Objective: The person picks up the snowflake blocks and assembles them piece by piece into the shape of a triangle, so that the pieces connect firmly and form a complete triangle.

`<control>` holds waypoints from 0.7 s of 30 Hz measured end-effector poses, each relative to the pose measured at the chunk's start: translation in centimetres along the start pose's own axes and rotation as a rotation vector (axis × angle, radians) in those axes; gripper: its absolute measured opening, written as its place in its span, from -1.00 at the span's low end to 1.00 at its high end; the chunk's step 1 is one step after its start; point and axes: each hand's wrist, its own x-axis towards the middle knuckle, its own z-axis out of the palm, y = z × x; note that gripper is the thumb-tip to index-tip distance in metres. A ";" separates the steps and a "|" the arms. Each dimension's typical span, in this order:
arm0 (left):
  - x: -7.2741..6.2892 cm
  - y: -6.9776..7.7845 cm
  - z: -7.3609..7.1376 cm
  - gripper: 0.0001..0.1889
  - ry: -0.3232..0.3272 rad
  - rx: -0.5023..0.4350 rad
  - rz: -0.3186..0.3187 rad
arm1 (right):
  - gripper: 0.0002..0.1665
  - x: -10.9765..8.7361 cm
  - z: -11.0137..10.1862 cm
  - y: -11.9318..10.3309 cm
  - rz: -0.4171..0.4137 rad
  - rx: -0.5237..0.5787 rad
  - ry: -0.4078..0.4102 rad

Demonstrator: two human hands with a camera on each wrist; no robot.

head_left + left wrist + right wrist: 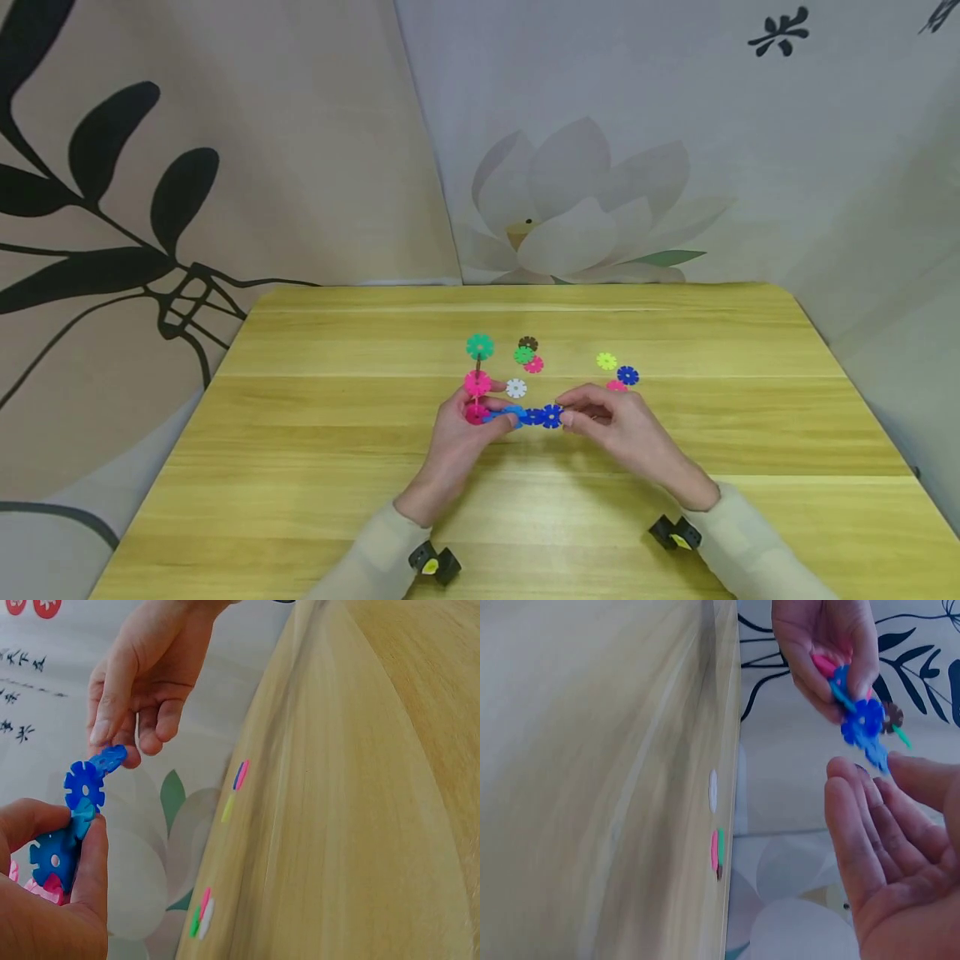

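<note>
Notched plastic interlocking discs are joined into a chain, with a row of blue discs (533, 417) at its right part. At the chain's left end, pink discs (477, 383) rise to a teal disc (480, 347) on top, with a brown disc edge-on between. My left hand (467, 429) pinches a light blue disc (82, 816) between thumb and fingers, holding the chain above the table. Thumb and fingertips of my right hand (618, 425) meet the edge of the end blue disc (109, 758); the exact contact is partly hidden in the right wrist view.
Loose discs lie on the wooden table (337, 467): a white disc (516, 388), a cluster with a green disc (523, 355), and another with a yellow disc (607, 361) and a dark blue disc (627, 375). A patterned curtain (315, 150) hangs behind the far edge.
</note>
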 end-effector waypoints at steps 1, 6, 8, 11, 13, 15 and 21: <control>0.0 0.0 -0.1 -0.49 0.000 -0.005 -0.003 | -0.73 -0.1 -0.3 0.2 -0.003 -0.013 0.007; 0.0 0.1 -0.3 -0.51 0.003 -0.038 -0.025 | -0.77 -0.3 -2.5 1.1 -0.013 -0.117 0.064; 0.0 0.2 -0.4 -0.52 0.005 -0.041 -0.027 | -0.76 -0.2 -3.6 1.5 0.001 -0.151 0.080; 0.0 0.3 -0.5 -0.53 0.008 -0.042 -0.027 | -0.75 0.1 -4.9 2.0 0.026 -0.178 0.091; 0.0 0.3 -0.6 -0.53 0.006 -0.043 -0.024 | -0.75 0.5 -5.6 2.5 0.028 -0.209 0.096; 0.0 0.3 -0.6 -0.53 0.006 -0.048 -0.026 | -0.75 1.0 -6.2 3.0 0.027 -0.238 0.098; -0.1 0.4 -0.5 -0.52 0.001 -0.066 -0.032 | -0.74 2.6 -7.4 4.5 0.003 -0.331 0.069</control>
